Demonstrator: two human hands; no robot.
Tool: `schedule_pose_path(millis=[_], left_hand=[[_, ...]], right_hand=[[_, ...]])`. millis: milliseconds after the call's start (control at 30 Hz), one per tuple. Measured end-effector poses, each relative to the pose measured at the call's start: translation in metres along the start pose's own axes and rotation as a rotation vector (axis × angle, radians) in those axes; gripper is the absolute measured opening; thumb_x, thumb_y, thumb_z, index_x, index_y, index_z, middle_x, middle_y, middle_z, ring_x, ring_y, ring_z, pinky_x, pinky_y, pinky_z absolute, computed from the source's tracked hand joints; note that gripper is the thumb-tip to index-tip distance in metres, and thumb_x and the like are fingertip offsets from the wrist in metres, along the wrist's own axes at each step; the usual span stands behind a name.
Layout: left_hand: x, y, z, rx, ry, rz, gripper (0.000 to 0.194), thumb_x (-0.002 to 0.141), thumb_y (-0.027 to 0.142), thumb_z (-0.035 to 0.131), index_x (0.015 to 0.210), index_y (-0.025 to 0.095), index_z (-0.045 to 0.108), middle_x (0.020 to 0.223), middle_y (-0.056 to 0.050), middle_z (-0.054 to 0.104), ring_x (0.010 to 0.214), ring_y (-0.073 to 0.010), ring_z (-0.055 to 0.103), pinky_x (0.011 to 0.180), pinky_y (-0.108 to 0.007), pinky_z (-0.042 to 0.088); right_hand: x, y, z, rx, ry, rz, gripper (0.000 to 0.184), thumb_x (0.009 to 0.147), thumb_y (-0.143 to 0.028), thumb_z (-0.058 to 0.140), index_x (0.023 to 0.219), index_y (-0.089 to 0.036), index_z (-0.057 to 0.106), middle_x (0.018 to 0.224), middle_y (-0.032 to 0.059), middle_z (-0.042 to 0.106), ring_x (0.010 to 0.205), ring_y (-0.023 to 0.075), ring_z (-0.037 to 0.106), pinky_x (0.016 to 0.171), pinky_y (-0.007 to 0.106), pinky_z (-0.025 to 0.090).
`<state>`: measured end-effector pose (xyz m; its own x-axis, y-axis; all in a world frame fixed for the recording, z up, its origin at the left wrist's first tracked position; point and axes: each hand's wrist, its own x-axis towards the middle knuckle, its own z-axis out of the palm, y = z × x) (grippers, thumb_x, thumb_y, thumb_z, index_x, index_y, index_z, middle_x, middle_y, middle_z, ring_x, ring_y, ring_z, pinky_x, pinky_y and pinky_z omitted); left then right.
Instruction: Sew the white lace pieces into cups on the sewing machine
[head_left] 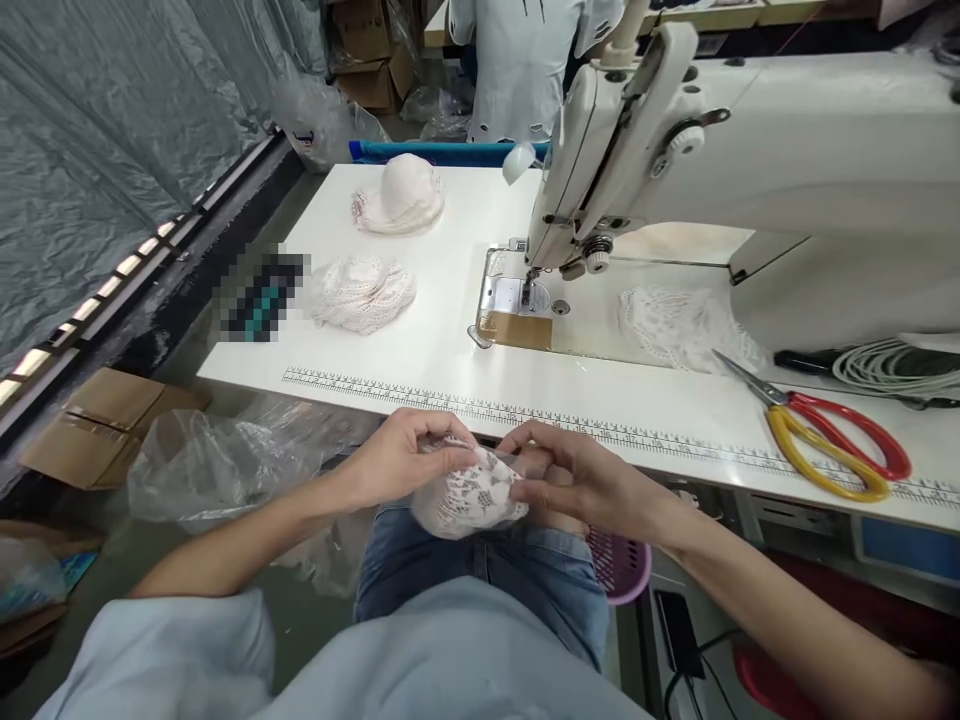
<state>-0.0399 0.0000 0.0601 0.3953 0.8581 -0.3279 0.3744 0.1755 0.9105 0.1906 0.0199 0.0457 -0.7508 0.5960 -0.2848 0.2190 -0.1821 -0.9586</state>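
Note:
Over my lap, just below the table's front edge, both hands hold one white lace piece [469, 497]. My left hand [401, 458] pinches its upper left edge with closed fingers. My right hand [574, 478] grips its right side, thumb pressed on the lace. The lower part of the lace bulges out between my hands. Blue jeans show beneath it.
The white table [420, 340] carries a sewing machine [675, 170], two white lace pieces [362, 291] [400, 196], another lace piece [679, 325] under the machine arm, and red-and-yellow scissors [825, 440]. A plastic bag [217, 465] and cardboard [97, 420] lie at left. A person [525, 60] stands behind the table.

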Motion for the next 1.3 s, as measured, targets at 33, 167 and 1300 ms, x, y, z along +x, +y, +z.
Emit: schedule_pose_path(millis=[33, 167, 1300], left_hand=[[0.001, -0.001, 0.0, 0.016, 0.008, 0.006, 0.019, 0.08, 0.034, 0.062, 0.082, 0.016, 0.068, 0.073, 0.0, 0.067, 0.062, -0.0083, 0.057, 0.056, -0.016, 0.042], [0.004, -0.003, 0.001, 0.109, 0.011, 0.032, 0.018, 0.08, 0.032, 0.062, 0.082, 0.016, 0.069, 0.079, -0.002, 0.068, 0.07, -0.011, 0.06, 0.063, -0.018, 0.045], [-0.008, -0.05, 0.01, 0.264, -0.258, 0.063, 0.037, 0.082, 0.022, 0.058, 0.118, 0.021, 0.061, 0.094, -0.004, 0.07, 0.075, -0.013, 0.062, 0.068, -0.022, 0.046]], right_hand=[[0.0, 0.002, 0.001, -0.005, 0.004, -0.007, 0.025, 0.083, -0.034, 0.06, 0.1, -0.017, 0.053, 0.074, 0.0007, 0.063, 0.069, 0.0137, 0.06, 0.063, 0.026, 0.047], [0.0, 0.005, 0.002, -0.062, 0.01, -0.102, 0.016, 0.089, -0.03, 0.05, 0.097, -0.016, 0.055, 0.093, 0.0061, 0.064, 0.089, 0.0175, 0.06, 0.079, 0.032, 0.048], [-0.006, 0.079, 0.041, -0.313, 0.125, -0.192, 0.021, 0.092, -0.019, 0.04, 0.084, -0.018, 0.059, 0.08, 0.0031, 0.058, 0.072, 0.013, 0.053, 0.063, 0.024, 0.041]])
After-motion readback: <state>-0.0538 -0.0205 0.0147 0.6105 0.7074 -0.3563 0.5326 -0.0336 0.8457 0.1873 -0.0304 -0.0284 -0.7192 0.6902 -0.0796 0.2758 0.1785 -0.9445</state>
